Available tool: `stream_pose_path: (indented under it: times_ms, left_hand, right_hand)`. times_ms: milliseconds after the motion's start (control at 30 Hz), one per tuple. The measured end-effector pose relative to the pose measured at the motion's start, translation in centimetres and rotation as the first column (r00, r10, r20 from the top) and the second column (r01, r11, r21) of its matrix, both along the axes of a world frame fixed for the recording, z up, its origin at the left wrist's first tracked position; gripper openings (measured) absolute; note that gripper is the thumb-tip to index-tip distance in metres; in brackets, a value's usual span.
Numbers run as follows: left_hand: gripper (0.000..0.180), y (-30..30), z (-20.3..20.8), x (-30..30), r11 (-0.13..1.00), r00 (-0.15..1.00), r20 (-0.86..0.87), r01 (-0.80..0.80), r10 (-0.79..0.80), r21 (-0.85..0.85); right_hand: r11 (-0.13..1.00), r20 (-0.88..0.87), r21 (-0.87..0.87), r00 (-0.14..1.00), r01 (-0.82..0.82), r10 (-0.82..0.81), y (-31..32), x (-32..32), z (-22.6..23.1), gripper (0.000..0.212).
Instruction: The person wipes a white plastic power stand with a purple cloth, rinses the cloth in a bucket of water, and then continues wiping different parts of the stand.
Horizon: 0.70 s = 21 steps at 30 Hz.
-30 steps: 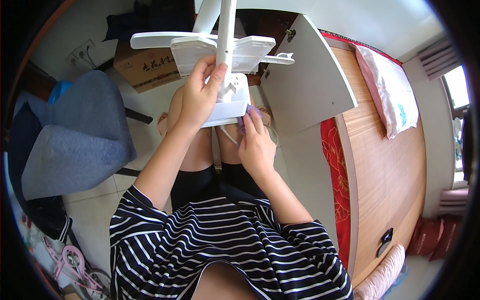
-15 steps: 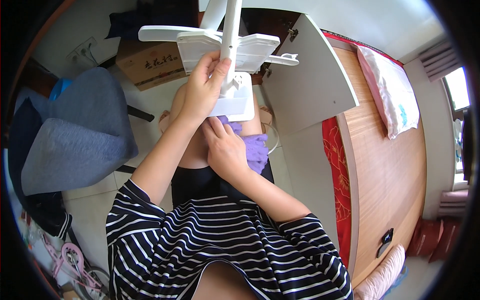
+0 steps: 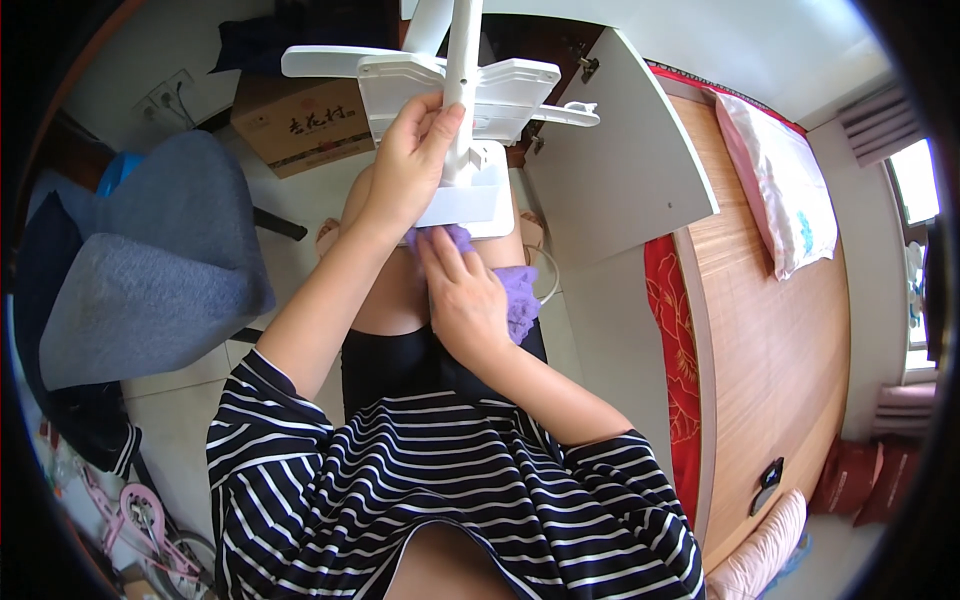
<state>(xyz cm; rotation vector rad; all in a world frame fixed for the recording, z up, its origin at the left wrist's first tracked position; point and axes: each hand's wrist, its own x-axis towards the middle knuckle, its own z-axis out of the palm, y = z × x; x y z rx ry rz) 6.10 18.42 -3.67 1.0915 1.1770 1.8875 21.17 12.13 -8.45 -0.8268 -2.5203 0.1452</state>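
A white plastic stand (image 3: 461, 60) with a tubular post, ribbed panels and side arms rises in front of me, its flat base (image 3: 490, 215) over my knees. My left hand (image 3: 412, 160) is closed around the lower post, thumb on its right side. Just below the base, my right hand (image 3: 465, 300) presses its fingers on a crumpled purple cloth (image 3: 518, 305). Part of that cloth shows at the base's near edge, and more hangs to the right of the hand. My right palm is hidden.
A grey upholstered chair (image 3: 170, 270) stands at left, a cardboard box (image 3: 305, 125) behind it. An open white cabinet door (image 3: 620, 150) is at right, beside a wooden bed board (image 3: 770, 350) bearing a pillow (image 3: 775, 190). A pink child's bicycle (image 3: 145, 510) is at lower left.
My right hand has shifted slightly right with the purple cloth, more of which now shows under the base's near edge. My left hand and the stand have risen slightly in view.
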Motion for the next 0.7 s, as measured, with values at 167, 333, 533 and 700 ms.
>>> stream_pose_path:
  times_ms: [167, 333, 533, 700]
  left_hand:
    - [0.036, 0.0, -0.1, 0.0, 1.0, 1.0, 0.0, 0.021, -0.021, -0.001]
    - [0.037, 0.1, 0.2, 0.0, 1.0, 1.0, -0.01, 0.002, -0.002, -0.029]
    - [0.037, -0.2, -0.2, 0.0, 1.0, 1.0, 0.011, 0.007, -0.007, -0.017]
    - [0.037, -0.2, -0.4, 0.0, 0.999, 1.0, -0.006, 0.011, -0.011, -0.031]
  right_hand:
    - [0.993, 0.131, -0.064, 0.985, -0.101, 0.108, -0.7, -3.1, 0.1, 0.053]
    - [0.999, 0.042, -0.047, 0.999, -0.016, 0.018, 0.3, 0.8, 1.0, 0.058]
    - [0.982, 0.012, -0.076, 0.985, 0.171, -0.171, 2.7, 4.1, 0.8, 0.057]
    - [0.972, -0.03, -0.111, 0.977, 0.209, -0.213, 2.0, 2.6, 0.1, 0.055]
